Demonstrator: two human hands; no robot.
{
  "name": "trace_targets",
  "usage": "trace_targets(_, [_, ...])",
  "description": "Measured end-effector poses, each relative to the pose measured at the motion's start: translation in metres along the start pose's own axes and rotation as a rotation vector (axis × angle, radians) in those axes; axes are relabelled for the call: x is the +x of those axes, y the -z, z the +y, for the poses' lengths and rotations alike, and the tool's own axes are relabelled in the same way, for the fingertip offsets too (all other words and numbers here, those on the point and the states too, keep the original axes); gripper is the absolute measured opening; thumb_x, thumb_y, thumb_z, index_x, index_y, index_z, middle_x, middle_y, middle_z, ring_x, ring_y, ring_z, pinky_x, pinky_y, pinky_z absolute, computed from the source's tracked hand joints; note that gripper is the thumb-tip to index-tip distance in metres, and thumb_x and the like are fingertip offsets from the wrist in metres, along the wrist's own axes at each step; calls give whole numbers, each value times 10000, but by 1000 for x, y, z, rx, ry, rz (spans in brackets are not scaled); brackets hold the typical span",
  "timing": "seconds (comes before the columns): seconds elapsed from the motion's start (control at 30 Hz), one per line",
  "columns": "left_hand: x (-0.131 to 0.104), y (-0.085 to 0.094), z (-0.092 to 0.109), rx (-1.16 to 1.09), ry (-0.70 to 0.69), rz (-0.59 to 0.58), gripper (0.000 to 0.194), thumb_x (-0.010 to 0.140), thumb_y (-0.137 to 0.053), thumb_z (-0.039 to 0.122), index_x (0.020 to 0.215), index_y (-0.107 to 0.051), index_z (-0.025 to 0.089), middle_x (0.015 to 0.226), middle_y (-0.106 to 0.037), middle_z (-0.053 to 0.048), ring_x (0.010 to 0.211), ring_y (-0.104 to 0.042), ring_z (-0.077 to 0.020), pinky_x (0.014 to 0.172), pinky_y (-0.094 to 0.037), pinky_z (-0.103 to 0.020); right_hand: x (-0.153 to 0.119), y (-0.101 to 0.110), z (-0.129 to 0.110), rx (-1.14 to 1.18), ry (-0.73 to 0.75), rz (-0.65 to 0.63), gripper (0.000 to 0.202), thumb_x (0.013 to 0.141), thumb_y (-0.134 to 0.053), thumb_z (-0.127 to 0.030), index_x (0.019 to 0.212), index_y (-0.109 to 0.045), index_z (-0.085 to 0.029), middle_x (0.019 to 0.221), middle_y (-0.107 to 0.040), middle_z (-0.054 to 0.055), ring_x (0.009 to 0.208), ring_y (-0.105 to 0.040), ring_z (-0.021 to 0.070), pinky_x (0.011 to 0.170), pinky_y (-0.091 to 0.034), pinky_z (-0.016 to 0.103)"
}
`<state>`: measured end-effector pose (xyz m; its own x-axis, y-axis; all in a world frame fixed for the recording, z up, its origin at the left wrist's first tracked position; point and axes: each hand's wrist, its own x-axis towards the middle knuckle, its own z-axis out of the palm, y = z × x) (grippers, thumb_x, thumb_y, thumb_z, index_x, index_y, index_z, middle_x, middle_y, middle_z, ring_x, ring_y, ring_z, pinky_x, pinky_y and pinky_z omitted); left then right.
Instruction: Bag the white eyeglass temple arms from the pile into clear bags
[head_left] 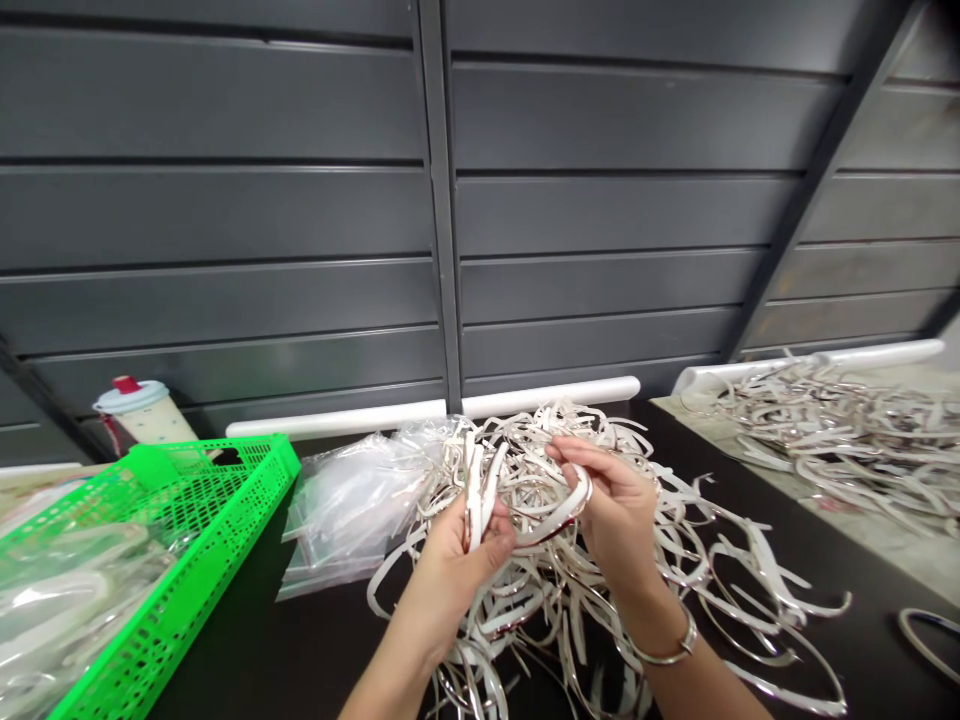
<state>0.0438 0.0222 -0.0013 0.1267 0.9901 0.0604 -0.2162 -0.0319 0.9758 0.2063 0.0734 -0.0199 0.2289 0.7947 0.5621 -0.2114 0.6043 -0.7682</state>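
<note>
White strips with shiny metallic-looking edges (474, 490) stand up out of the person's left hand (471, 545), which pinches them between thumb and fingers, ends pointing upward. The right hand (616, 495), just beside it, grips a curved strip (559, 518) with bent fingers; this strip bows across the gap between the two hands, and whether its far end is also in the left hand is hard to tell. A silvery bangle (667, 655) circles the right wrist.

Beneath and around both hands spreads a tangled pile of similar strips (510, 600), loose on the black counter (247, 640), with some curling out to the right. Left of the pile, touching its edge, lie clear plastic bags (352, 500), flat and overlapping. Farther left sits a bright green perforated crate (202, 585) holding bagged pale pieces (64, 600). Behind the crate, a light cup with a pale blue lid and red top (154, 415) leans slightly.

To the right, another heap of strips (862, 430) covers part of a paler surface (911, 550). White tubes (551, 396) run along the foot of the grey panelled wall (600, 210).
</note>
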Motion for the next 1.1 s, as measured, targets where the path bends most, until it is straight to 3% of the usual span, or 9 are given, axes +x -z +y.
trace_targets(0.1, [1,4,1,194,-91,88,147,739,-666,252,845,-595,179,698,-567,15,602,-479,-122,581,-373,-238,-2,0,-9,76,-31,-37,231,838,-572,-168,1005,-709,-252,1180,-649,50,986,-655,194,901,-550,377])
trace_targets(0.2, [-1,10,0,493,-254,235,81,785,-599,242,844,-605,188,719,-597,0,603,-510,-140,589,-400,-258,2,0,-19,236,-203,-31,307,869,-554,-231,1165,-633,-263,1302,-571,46,963,-655,163,801,-577,264])
trace_targets(0.4, [-6,16,-5,836,-617,359,64,834,-562,211,845,-623,198,742,-651,-24,658,-599,-181,646,-467,-292,11,3,-17,510,-588,-149,343,782,-706,-204,1120,-646,-191,1225,-627,74,847,-666,98,646,-563,113])
trace_targets(0.63, [-4,20,-1,1010,-936,364,95,841,-554,116,891,-595,186,745,-656,-39,670,-620,-192,662,-471,-292,13,0,-7,562,-673,-155,389,710,-759,-131,1080,-653,-192,1206,-628,80,990,-654,165,751,-570,189])
trace_targets(0.73, [-3,20,1,1053,-989,349,132,835,-538,77,897,-579,187,744,-662,-39,657,-613,-189,672,-465,-292,14,-1,0,570,-718,-251,369,706,-785,-192,1054,-662,-199,1074,-675,58,835,-668,127,659,-556,186])
trace_targets(0.8, [-3,21,0,1060,-1002,342,150,833,-532,66,904,-580,189,748,-660,-36,655,-609,-183,676,-461,-287,15,1,5,563,-737,-405,263,733,-773,-252,968,-687,-170,745,-680,4,549,-582,49,500,-487,130])
trace_targets(0.9, [-4,21,1,994,-920,394,108,835,-561,114,893,-591,199,767,-643,-30,689,-610,-179,678,-458,-272,14,4,8,535,-651,-565,198,767,-738,-344,786,-691,-153,444,-492,-75,335,-363,12,339,-319,104])
trace_targets(0.97, [-6,22,3,887,-823,494,80,826,-596,171,897,-598,208,801,-628,-25,732,-610,-177,684,-458,-261,13,6,6,446,-498,-544,187,778,-722,-350,756,-693,-167,528,-577,-34,372,-442,35,360,-373,132])
trace_targets(1.1, [-10,23,10,616,-664,659,89,815,-617,268,883,-604,213,789,-609,-4,695,-582,-153,640,-451,-239,11,5,2,3,-45,-415,118,797,-661,-144,806,-747,-224,898,-720,51,758,-673,154,630,-578,269])
